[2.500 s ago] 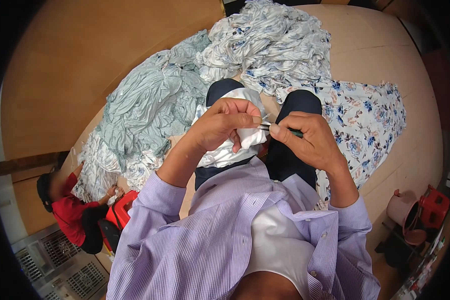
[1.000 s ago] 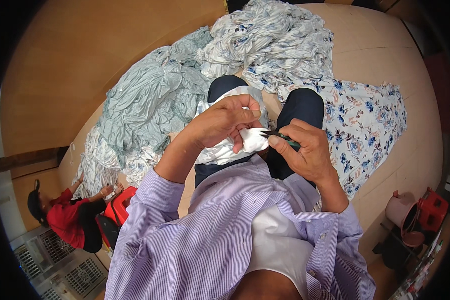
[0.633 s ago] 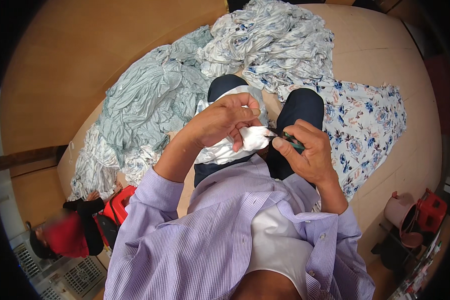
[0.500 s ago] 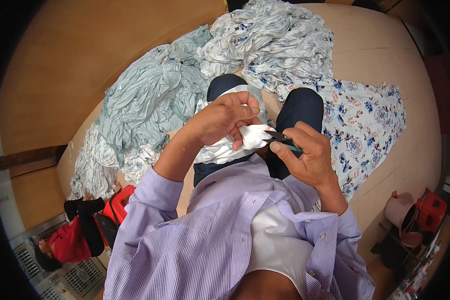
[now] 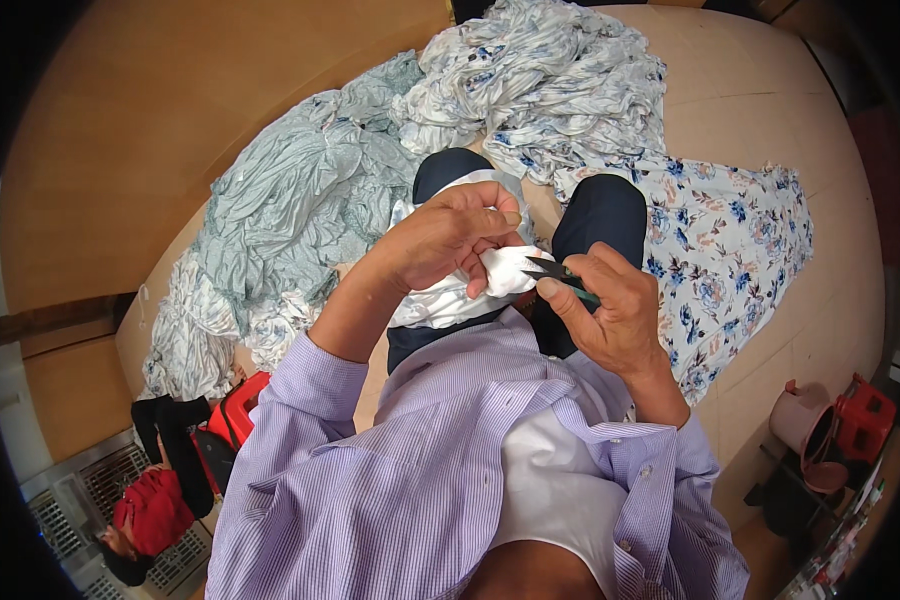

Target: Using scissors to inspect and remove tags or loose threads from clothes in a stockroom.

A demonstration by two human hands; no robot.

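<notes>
- Near the middle of the frame, the left hand (image 5: 448, 240) has its low fingers curled on the white cloth (image 5: 505, 272). Its thumb and first finger meet just above; I can't tell if they pinch a thread.
- Right of that, the right hand (image 5: 615, 300) is wrapped around the snips (image 5: 546, 268), whose dark blades stand a bit apart, tips at the cloth.
- A moment ago the snips were up by the left thumb, blades together. Now they are lower and spread, so I think the work has moved to the cloth's bunched end.
- The white cloth lies over the knee, mid-frame.
- Upper left is a green pile (image 5: 300, 190); top middle, a flowered pile (image 5: 540, 90); to the right, a flat flowered cloth (image 5: 730, 250).
- Lower left, a person in a red top (image 5: 158, 510) has bent away from the small pale pile (image 5: 185, 335).
</notes>
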